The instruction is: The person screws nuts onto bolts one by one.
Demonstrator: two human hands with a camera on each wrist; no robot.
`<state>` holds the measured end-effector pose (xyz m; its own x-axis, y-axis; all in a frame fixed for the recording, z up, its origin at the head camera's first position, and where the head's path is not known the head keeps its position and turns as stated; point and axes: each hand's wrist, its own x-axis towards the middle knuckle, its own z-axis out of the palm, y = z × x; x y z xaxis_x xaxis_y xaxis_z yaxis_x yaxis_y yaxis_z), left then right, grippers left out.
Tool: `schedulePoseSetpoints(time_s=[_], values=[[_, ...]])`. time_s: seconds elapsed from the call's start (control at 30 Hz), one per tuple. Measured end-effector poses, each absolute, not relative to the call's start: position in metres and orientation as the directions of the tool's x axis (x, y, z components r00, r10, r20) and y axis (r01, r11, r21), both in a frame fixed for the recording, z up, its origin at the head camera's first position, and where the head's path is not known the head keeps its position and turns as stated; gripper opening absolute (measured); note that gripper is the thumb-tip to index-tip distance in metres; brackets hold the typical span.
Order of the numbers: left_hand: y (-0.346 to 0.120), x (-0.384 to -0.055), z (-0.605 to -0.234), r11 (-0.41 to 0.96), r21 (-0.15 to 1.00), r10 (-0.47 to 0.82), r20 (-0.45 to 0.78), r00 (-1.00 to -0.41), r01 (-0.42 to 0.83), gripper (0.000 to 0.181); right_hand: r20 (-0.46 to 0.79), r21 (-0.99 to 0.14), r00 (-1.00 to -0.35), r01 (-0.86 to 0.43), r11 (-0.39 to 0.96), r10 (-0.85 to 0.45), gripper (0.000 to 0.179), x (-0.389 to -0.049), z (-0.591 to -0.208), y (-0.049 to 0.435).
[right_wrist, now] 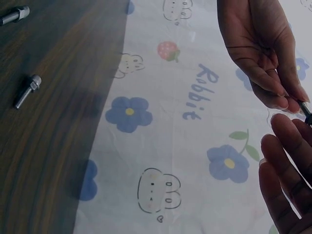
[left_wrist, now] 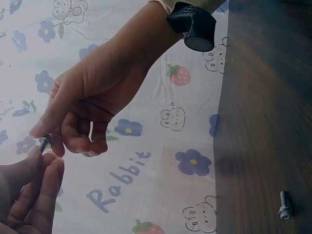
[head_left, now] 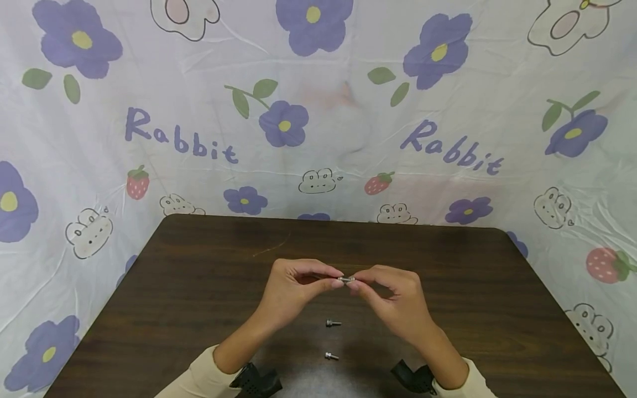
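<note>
Between the two hands, raised over the dark table, is a small metal bolt (head_left: 346,279). My left hand (head_left: 288,287) pinches one end of it with thumb and forefinger, and my right hand (head_left: 398,296) pinches the other end from the opposite side. In the left wrist view the bolt (left_wrist: 45,142) shows partly, its ends covered by fingertips. Two similar bolts lie on the table below the hands: one bolt (head_left: 333,323) closer to them, another bolt (head_left: 331,356) nearer the front.
The dark wooden table (head_left: 199,265) runs back to a white cloth (head_left: 348,138) printed with flowers, rabbits and strawberries. Black devices sit on both wrists, the left device (head_left: 256,381) and the right device (head_left: 414,378).
</note>
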<state>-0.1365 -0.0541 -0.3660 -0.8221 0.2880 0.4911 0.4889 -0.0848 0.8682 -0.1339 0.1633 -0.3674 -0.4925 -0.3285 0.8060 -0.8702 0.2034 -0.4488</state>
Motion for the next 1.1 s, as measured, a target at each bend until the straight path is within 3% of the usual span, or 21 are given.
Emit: schedulePoseSetpoints(time_s=[0.17, 0.27, 0.33, 0.5, 0.73, 1.1], values=[[-0.0546, -0.1369, -0.3646, -0.08, 0.868, 0.276, 0.493, -0.825, 0.491, 0.009, 0.776, -0.486, -0.533, -0.846, 0.218, -0.337, 0.019, -0.1327, -0.3675, 0.1642], [-0.0555, -0.1379, -0.3634, -0.078, 0.866, 0.267, 0.495, -0.827, 0.493, 0.01, 0.775, -0.494, -0.548, -0.836, 0.239, -0.316, 0.014, -0.1325, -0.3661, 0.1658], [-0.0563, -0.1385, -0.3625, -0.075, 0.864, 0.264, 0.499, -0.826, 0.498, 0.01, 0.789, -0.48, -0.536, -0.843, 0.242, -0.3, 0.01, -0.1329, -0.3646, 0.1667], [-0.0574, -0.14, -0.3615, -0.073, 0.859, 0.266, 0.507, -0.82, 0.507, 0.01, 0.827, -0.429, -0.478, -0.877, 0.218, -0.295, 0.038, -0.1347, -0.3616, 0.1661], [-0.0561, -0.1404, -0.3657, -0.07, 0.866, 0.284, 0.494, -0.822, 0.496, 0.01, 0.843, -0.394, -0.436, -0.899, 0.191, -0.314, 0.027, -0.1339, -0.3629, 0.1632], [-0.0552, -0.1394, -0.3688, -0.073, 0.858, 0.292, 0.505, -0.812, 0.508, 0.011, 0.849, -0.39, -0.43, -0.902, 0.185, -0.307, 0.016, -0.1336, -0.3639, 0.1628]])
